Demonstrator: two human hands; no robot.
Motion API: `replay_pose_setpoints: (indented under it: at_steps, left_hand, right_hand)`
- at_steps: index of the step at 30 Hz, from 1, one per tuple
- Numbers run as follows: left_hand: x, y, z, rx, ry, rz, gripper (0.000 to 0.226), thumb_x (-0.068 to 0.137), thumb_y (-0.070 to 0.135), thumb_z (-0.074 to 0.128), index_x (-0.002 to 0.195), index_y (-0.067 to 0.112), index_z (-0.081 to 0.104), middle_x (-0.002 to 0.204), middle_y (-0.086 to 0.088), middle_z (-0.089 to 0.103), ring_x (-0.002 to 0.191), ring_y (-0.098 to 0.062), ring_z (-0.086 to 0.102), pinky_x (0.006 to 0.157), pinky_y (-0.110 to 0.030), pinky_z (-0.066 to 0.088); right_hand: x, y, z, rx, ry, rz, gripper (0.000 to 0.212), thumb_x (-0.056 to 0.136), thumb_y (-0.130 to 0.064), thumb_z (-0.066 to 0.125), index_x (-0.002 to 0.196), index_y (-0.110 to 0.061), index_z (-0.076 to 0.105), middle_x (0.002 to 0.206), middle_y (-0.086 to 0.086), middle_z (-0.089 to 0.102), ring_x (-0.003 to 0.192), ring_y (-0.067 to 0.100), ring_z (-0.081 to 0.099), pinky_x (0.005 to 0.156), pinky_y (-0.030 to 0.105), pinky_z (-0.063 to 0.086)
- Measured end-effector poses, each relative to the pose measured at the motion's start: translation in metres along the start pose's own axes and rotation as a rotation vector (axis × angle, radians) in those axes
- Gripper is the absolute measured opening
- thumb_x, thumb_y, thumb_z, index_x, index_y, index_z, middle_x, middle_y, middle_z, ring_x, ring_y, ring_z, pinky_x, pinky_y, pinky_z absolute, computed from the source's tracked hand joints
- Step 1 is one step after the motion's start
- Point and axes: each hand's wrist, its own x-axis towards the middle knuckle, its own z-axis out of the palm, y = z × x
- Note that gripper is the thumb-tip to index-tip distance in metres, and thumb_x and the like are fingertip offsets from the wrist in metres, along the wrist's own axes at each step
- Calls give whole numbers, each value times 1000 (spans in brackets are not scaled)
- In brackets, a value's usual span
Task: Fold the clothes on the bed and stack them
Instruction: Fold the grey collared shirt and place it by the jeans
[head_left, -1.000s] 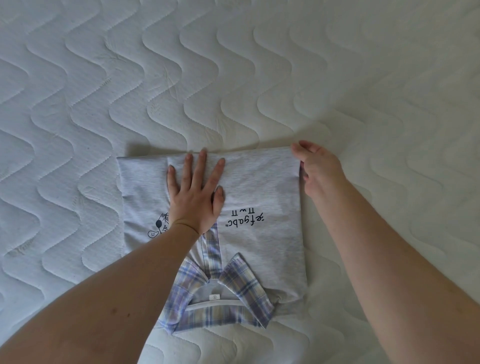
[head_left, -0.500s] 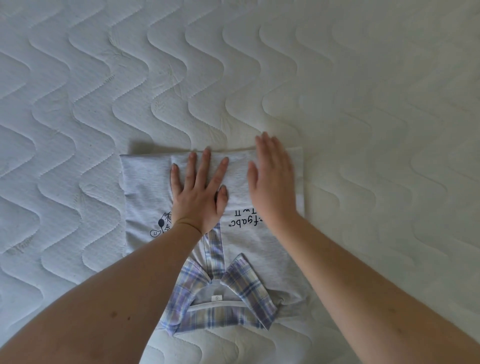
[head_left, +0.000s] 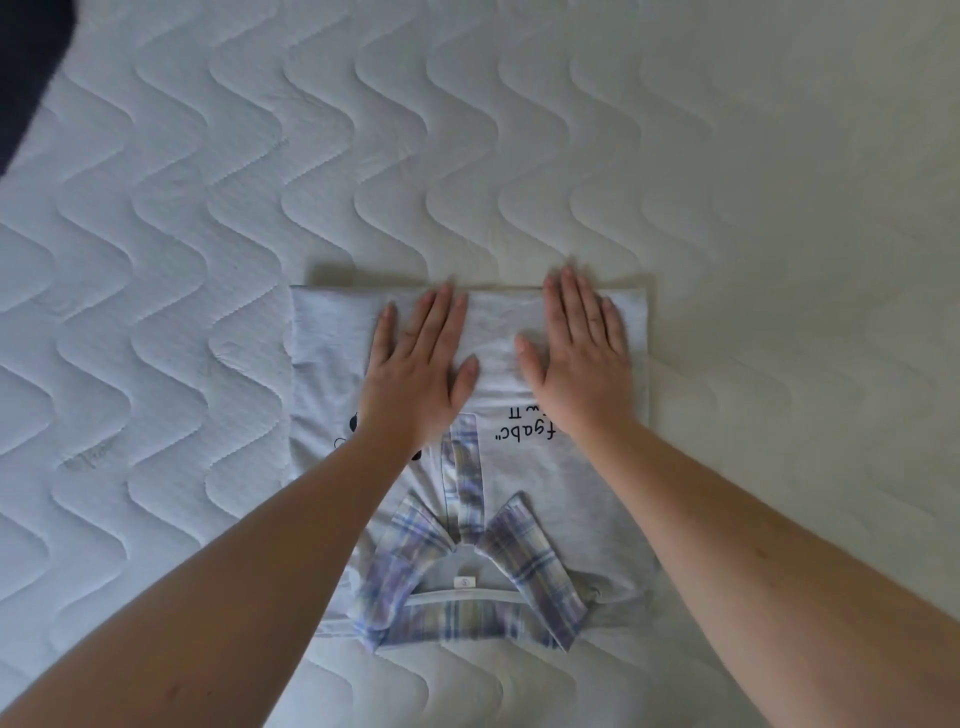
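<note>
**Both palms flat on the folded shirt**

I am pressing my left hand (head_left: 418, 371) and my right hand (head_left: 582, 358) flat on the grey shirt (head_left: 566, 483), fingers straight and lying close together, gripping nothing. The two hands are resting side by side with a strip of grey cloth showing between the thumbs, and my fingertips are reaching the shirt's far folded edge. The shirt is lying folded into a rough rectangle on the mattress (head_left: 519, 156), nearer my edge of it than the far one. Its plaid collar (head_left: 467, 582) is pointing toward me, lying open and flat, and the black printed lettering (head_left: 522, 428) is showing partly from under my right wrist. A dark patch (head_left: 26, 62) is showing beyond the mattress's far left corner.
</note>
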Motion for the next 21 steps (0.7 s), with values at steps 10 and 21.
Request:
replay_pose_setpoints:
  at_steps: [10,21]
  left_hand:
    - [-19,-87,-9,-55,-24,-123,65,102,56,7,156,26,-10,165,1,-7,150,-12,-10,123,-36,-4]
    - [-11,-116,-30,-245,75,-256,60,101,45,43,154,22,28,161,0,24,148,-21,21,119,-41,18]
  right_hand:
    - [-1,2,-6,-40,-24,-22,74,99,-57,14,157,-13,9,165,4,7,152,17,6,123,40,7]
    - [-7,47,-13,107,-66,179,77,96,-62,27,157,-18,11,165,3,9,151,19,8,121,41,9]
